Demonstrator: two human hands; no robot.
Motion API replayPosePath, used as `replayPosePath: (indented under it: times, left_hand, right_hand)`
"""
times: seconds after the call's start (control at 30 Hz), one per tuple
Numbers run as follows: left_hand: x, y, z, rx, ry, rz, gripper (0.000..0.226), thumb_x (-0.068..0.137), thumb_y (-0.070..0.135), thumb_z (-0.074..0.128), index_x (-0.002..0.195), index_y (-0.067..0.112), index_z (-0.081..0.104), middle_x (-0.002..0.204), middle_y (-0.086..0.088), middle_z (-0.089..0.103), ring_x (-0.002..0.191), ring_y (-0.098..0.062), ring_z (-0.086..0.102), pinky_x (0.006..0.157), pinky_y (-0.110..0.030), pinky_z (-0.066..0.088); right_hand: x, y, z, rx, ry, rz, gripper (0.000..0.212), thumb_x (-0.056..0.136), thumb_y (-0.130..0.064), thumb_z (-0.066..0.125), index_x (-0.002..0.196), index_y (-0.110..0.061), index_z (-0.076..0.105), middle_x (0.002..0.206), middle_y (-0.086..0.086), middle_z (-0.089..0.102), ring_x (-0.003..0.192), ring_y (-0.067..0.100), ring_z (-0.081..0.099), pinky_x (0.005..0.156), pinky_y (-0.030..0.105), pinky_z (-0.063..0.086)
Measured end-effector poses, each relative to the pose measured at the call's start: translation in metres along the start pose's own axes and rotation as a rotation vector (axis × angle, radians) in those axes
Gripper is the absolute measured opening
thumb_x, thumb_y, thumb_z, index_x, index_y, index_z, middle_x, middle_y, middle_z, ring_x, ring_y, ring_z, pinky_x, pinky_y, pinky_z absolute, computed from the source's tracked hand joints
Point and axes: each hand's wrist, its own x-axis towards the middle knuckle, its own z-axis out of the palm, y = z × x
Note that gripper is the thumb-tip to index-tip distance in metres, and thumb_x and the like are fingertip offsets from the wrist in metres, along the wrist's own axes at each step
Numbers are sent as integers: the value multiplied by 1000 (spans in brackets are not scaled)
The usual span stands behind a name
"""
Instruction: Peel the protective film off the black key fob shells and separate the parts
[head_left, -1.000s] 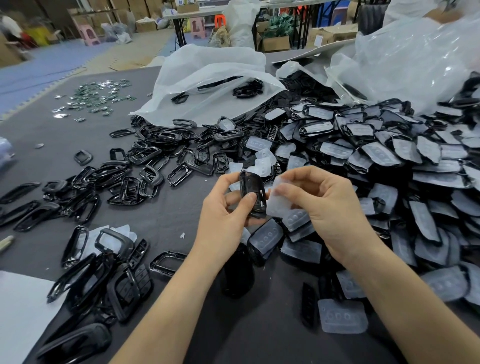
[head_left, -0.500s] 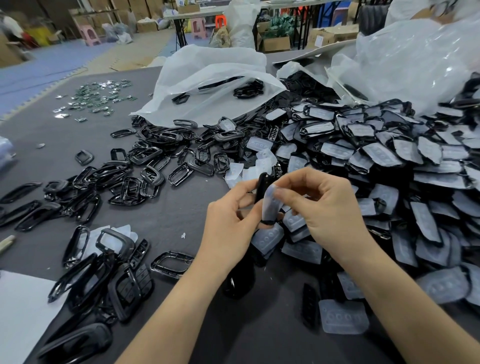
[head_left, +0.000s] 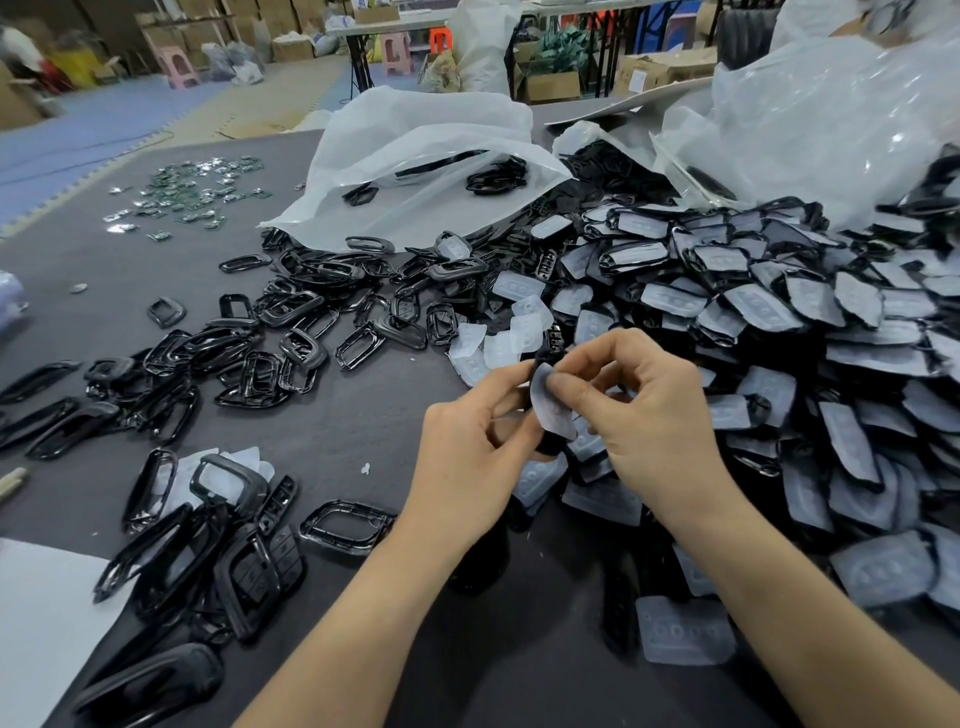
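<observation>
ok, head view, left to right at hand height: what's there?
Loose black frames → left hand → film → right hand → heap of film-covered shells.

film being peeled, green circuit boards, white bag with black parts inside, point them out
film (head_left: 553, 415), head view, lower middle of the translucent sheet
green circuit boards (head_left: 200, 189), head view, middle of the scattered pile
white bag (head_left: 415, 150), head view, bare upper face
</observation>
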Motion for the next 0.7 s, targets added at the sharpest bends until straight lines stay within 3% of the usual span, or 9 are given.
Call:
replayPosePath:
  times: [0.2,0.33,0.4,0.47,0.57,0.63,0.7]
  left_hand:
    - [-1,4,-1,26,-23,9,24,91,19,65,113,29,64,81,8,76,71,-6,72,65,-13,52]
    - [-1,3,-3,74,-47,-3,27,92,11,64,116,23,66,73,-6,74,64,-13,69,64,-14,50]
    - [-1,2,-5,103,-53,-11,28,92,7,64,117,20,66,70,-7,72,58,-8,60,61,-16,47]
    - [-1,2,-5,90,-58,-25,28,91,13,64,118,21,67,74,-9,73,62,-12,60,61,-29,51]
    - [0,4,-2,23,-77,-43,29,87,27,63,110,44,67,87,-21,71,74,-27,63,76,-58,54]
    - [-1,6,-2,5,-111,-61,35,86,26,61,105,55,64,92,-24,69,80,-25,58,79,-65,49]
    - [-1,7,-2,5,-127,-65,43,87,21,59,108,58,62,94,-14,72,83,-23,57,81,-66,49]
  right_hand:
    - [0,-1,-1,51,1,37,26,79,-8,75,69,-24,57,64,-16,56,55,1,46,55,15,38]
    - [1,-2,-4,60,-30,44,26,79,-8,75,69,-24,57,62,-17,56,54,2,46,55,15,40]
    - [2,-2,-5,60,-61,55,24,78,-8,75,70,-23,58,63,-15,57,55,2,46,56,16,41]
    - [5,-1,-7,99,-96,93,23,77,-6,75,72,-22,59,65,-13,58,57,5,47,57,19,42]
    - [7,0,-11,153,-154,165,23,77,-1,74,75,-20,61,70,-6,59,58,9,49,55,21,45]
    - [8,2,-13,204,-203,217,21,77,1,73,76,-17,63,70,-2,61,59,10,52,53,20,47]
    - [10,3,-16,258,-236,261,16,78,1,73,76,-13,65,69,0,63,59,10,55,53,18,47]
